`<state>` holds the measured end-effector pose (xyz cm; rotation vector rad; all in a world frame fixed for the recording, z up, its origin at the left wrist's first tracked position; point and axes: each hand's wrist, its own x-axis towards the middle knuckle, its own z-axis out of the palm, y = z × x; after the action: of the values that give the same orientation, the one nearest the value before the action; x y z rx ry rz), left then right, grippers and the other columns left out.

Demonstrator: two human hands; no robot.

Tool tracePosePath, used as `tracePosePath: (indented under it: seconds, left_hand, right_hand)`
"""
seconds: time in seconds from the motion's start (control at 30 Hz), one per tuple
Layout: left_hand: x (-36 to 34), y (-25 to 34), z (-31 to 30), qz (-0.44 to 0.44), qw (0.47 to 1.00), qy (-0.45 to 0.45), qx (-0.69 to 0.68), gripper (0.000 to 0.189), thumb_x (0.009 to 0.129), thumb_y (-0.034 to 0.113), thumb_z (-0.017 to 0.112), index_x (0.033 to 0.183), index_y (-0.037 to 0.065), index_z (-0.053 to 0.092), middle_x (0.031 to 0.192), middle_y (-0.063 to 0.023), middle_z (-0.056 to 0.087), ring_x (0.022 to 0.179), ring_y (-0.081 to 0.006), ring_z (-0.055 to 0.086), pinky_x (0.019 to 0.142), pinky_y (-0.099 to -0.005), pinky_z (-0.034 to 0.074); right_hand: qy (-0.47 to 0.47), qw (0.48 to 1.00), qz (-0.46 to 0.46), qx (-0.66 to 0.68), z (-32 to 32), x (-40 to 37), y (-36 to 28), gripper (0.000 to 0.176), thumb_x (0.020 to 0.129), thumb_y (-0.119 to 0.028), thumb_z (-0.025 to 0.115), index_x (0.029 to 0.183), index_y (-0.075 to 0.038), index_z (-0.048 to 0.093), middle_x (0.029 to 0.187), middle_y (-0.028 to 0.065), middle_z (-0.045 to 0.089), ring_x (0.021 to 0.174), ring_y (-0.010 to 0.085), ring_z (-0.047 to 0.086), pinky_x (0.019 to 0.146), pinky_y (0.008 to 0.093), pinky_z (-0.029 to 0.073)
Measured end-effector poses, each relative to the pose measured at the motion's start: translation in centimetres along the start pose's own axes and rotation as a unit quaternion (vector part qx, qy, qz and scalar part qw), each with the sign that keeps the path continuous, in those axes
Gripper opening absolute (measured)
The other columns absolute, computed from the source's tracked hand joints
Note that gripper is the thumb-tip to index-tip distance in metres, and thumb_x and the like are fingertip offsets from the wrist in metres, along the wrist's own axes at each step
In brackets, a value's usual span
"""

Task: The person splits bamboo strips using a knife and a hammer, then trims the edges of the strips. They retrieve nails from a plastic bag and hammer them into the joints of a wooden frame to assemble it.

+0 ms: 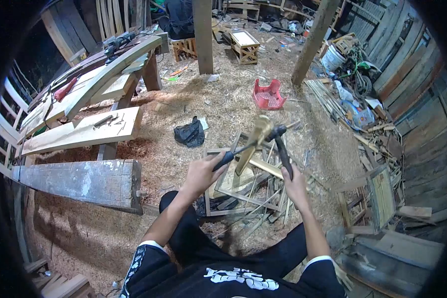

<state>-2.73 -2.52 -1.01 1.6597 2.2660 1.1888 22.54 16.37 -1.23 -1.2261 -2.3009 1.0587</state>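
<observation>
My left hand [202,173] is closed around the dark handle of a thin-shafted tool [225,160], its shaft pointing right and up. The shaft overlaps a pale wooden piece [251,146] that stands tilted in front of me. In my right hand [295,185] is a hammer [283,153], gripped by its dark handle. The hammer's head is raised close to the wooden piece and the tool's tip. Below both hands, a wooden frame [218,212] lies among thin wood strips on the shaving-covered floor.
Beyond the frame lie a black plastic bag [189,133] and a red plastic stool [268,95]. Left stands a workbench of planks [87,131] carrying a power tool [118,44]. Wooden posts [203,37] rise ahead; scrap wood [382,198] and a motorbike [360,74] line the right.
</observation>
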Motion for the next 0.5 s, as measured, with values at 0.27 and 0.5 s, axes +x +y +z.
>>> tracePosePath:
  seconds: [0.27, 0.5]
  left_hand:
    - [-1.2, -2.6, 2.7, -0.017, 0.999, 0.035, 0.029, 0.04, 0.088, 0.024, 0.073, 0.124, 0.007, 0.068, 0.093, -0.0195, 0.072, 0.079, -0.0354, 0.072, 0.071, -0.0415, 0.057]
    - [-1.2, -3.7, 4.9, -0.006, 0.996, -0.053, 0.073, 0.045, 0.088, 0.024, 0.073, 0.13, 0.01, 0.065, 0.091, -0.0209, 0.069, 0.073, -0.0374, 0.069, 0.065, -0.0435, 0.055]
  right_hand:
    - [0.026, 0.999, 0.009, 0.027, -0.1, 0.9, -1.6, 0.048, 0.105, -0.046, 0.044, 0.119, -0.001, 0.056, 0.063, 0.0008, 0.049, 0.05, 0.011, 0.048, 0.046, 0.0311, 0.038]
    - [0.034, 0.999, -0.019, 0.015, 5.2, 0.4, 4.0, 0.048, 0.104, -0.042, 0.048, 0.12, 0.002, 0.056, 0.075, 0.0182, 0.061, 0.065, 0.028, 0.059, 0.065, 0.0434, 0.047]
